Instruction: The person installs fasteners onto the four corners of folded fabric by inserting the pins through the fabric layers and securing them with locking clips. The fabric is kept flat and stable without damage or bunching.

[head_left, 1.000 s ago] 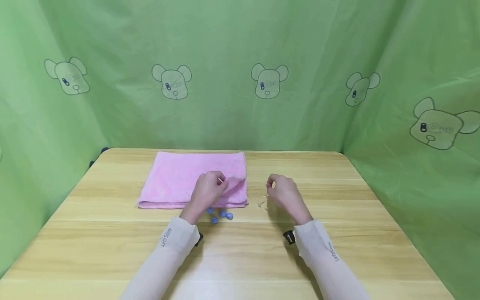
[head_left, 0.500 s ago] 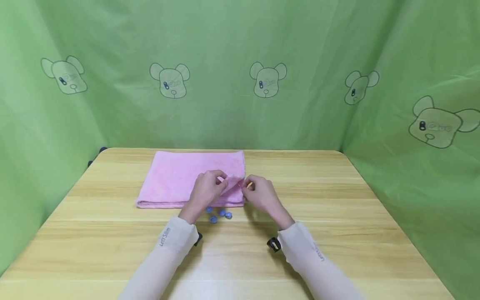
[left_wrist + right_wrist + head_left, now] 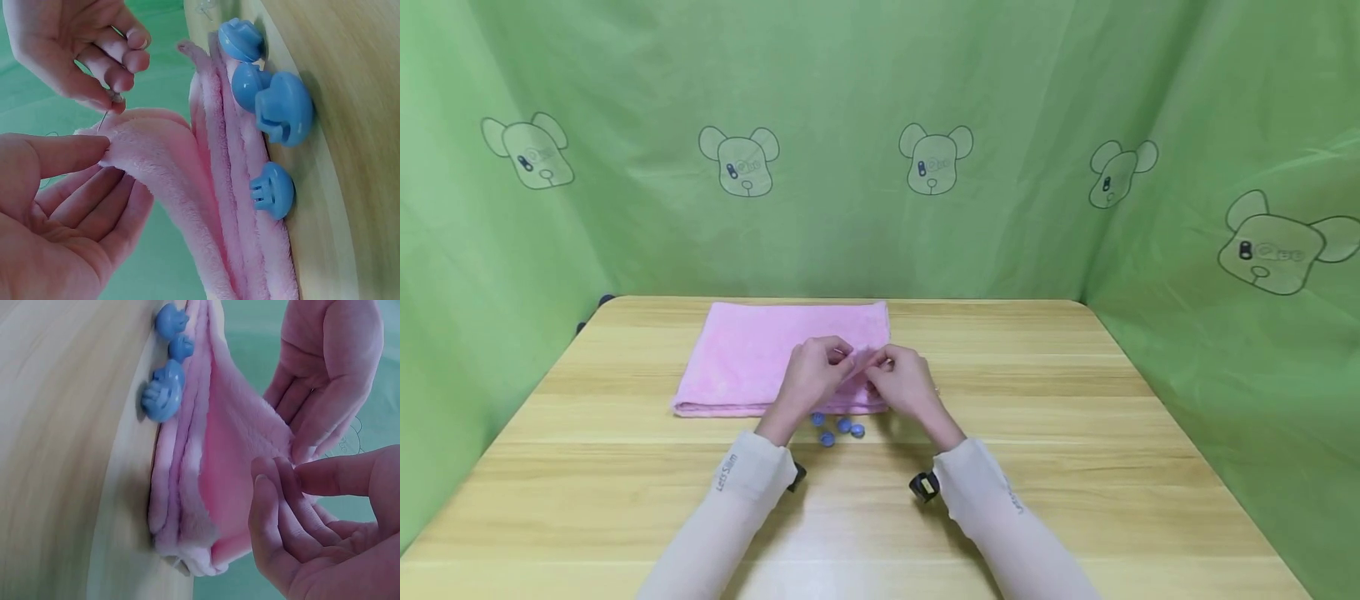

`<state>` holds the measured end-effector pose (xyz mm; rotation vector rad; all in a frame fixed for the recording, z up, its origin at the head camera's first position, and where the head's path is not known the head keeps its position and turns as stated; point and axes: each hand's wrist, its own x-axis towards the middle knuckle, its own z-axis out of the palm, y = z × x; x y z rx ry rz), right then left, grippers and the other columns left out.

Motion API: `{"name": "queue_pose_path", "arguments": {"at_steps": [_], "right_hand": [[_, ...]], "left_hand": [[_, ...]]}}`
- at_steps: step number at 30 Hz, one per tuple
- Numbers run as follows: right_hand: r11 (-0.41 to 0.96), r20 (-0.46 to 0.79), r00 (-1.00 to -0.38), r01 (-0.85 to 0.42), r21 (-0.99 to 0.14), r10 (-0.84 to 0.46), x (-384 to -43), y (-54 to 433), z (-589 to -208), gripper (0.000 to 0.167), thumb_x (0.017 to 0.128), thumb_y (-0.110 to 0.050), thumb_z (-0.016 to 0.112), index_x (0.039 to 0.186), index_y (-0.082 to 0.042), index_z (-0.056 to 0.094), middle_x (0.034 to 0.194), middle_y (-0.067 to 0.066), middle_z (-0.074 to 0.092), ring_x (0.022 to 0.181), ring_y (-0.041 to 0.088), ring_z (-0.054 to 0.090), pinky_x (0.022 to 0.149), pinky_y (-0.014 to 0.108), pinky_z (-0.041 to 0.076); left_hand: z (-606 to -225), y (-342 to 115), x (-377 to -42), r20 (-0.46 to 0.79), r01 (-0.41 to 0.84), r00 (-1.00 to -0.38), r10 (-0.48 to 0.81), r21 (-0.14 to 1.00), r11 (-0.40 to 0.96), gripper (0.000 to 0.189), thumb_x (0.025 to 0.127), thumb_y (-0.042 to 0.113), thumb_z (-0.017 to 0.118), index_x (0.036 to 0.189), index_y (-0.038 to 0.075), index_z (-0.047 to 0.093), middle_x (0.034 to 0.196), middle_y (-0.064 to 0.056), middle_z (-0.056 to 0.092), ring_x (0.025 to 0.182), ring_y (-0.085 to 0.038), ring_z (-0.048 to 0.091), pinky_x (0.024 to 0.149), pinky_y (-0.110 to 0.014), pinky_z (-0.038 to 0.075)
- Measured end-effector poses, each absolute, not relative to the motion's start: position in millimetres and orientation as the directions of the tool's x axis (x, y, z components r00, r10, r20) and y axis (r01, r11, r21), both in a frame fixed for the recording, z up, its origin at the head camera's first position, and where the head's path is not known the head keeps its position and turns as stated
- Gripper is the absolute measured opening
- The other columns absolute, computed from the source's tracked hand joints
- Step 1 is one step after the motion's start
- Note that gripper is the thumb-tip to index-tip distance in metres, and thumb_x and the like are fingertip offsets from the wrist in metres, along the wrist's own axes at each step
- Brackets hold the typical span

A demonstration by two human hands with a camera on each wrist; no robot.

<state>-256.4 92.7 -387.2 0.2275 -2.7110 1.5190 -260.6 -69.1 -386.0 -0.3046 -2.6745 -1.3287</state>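
Note:
A folded pink towel (image 3: 760, 354) lies on the table, a lifted flap of its upper layer between my hands. My left hand (image 3: 814, 373) pinches the flap's edge between thumb and fingers. Facing it, my right hand (image 3: 904, 383) pinches a pin (image 3: 104, 117) by its pale head. The pin's thin metal shaft points down at the flap, right beside my left thumb; I cannot tell whether the tip has gone in. Along the towel's front edge sit several round blue slotted caps (image 3: 286, 109), near my left wrist.
The wooden table (image 3: 1060, 467) stretches to both sides and in front. A small pale item (image 3: 937, 390) shows just right of my right wrist. Green curtains (image 3: 842, 233) with bear-head prints hang around the table's back and sides.
My right hand has moved left with the pin, from over the small pins on the table to the towel's raised flap. My left hand keeps its pinch in nearly the same place.

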Motion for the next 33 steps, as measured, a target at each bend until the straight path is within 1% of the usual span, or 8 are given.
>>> {"name": "queue_pose_path", "arguments": {"at_steps": [4,8,12,16,23,33], "right_hand": [[0.493,0.073,-0.993,-0.111,-0.863,-0.097,-258.9,90.8,-389.5,0.009,0.093,-0.005,0.063,0.095,0.001,0.07,0.078,0.016,0.074,0.066,0.028,0.072,0.056,0.027,0.058],[0.48,0.06,-0.994,-0.098,-0.872,-0.094,-260.5,91.5,-391.7,0.009,0.094,-0.005,0.063,0.096,0.001,0.069,0.078,0.016,0.073,0.064,0.022,0.07,0.061,0.032,0.061],[0.453,0.062,-0.994,-0.096,-0.886,-0.09,-260.9,91.2,-390.5,0.01,0.093,-0.006,0.063,0.097,0.001,0.07,0.079,0.016,0.074,0.067,0.029,0.072,0.064,0.039,0.063],[0.443,0.068,-0.994,-0.098,-0.891,-0.083,-261.5,90.5,-390.3,0.01,0.092,-0.005,0.064,0.097,0.0,0.071,0.079,0.016,0.074,0.07,0.034,0.073,0.064,0.04,0.063],[0.426,0.053,-0.996,-0.081,-0.901,-0.079,-263.1,91.7,-392.2,0.009,0.092,-0.005,0.065,0.098,0.0,0.07,0.08,0.016,0.074,0.072,0.033,0.073,0.064,0.039,0.063],[0.416,0.054,-0.995,-0.085,-0.905,-0.086,-265.8,91.8,-395.0,0.009,0.091,-0.004,0.065,0.098,0.001,0.07,0.079,0.015,0.074,0.07,0.03,0.073,0.064,0.04,0.063]], "left_hand": [[-386.9,-69.4,-262.1,0.215,0.234,-0.971,0.102,0.777,0.584,0.014,0.093,0.014,0.072,0.104,0.006,0.076,0.103,-0.015,0.078,0.094,-0.03,0.076,0.079,-0.038,0.062],[-388.0,-69.7,-263.0,0.224,0.233,-0.971,0.088,0.78,0.581,0.014,0.093,0.015,0.072,0.104,0.006,0.076,0.104,-0.017,0.077,0.095,-0.031,0.076,0.08,-0.039,0.062],[-388.0,-70.1,-263.5,0.25,0.254,-0.964,0.088,0.78,0.572,0.014,0.093,0.014,0.072,0.104,0.007,0.076,0.103,-0.017,0.078,0.095,-0.031,0.076,0.081,-0.04,0.062],[-388.2,-69.8,-263.4,0.273,0.273,-0.958,0.088,0.778,0.565,0.014,0.092,0.013,0.073,0.105,0.009,0.077,0.101,-0.016,0.078,0.094,-0.031,0.077,0.082,-0.042,0.062],[-387.7,-69.4,-263.6,0.278,0.281,-0.956,0.09,0.785,0.552,0.016,0.092,0.014,0.073,0.106,0.01,0.077,0.102,-0.016,0.078,0.093,-0.031,0.077,0.081,-0.042,0.062],[-386.8,-70.3,-261.6,0.288,0.289,-0.953,0.093,0.776,0.56,0.016,0.091,0.013,0.073,0.106,0.01,0.077,0.102,-0.014,0.078,0.092,-0.029,0.077,0.08,-0.041,0.062]]}}
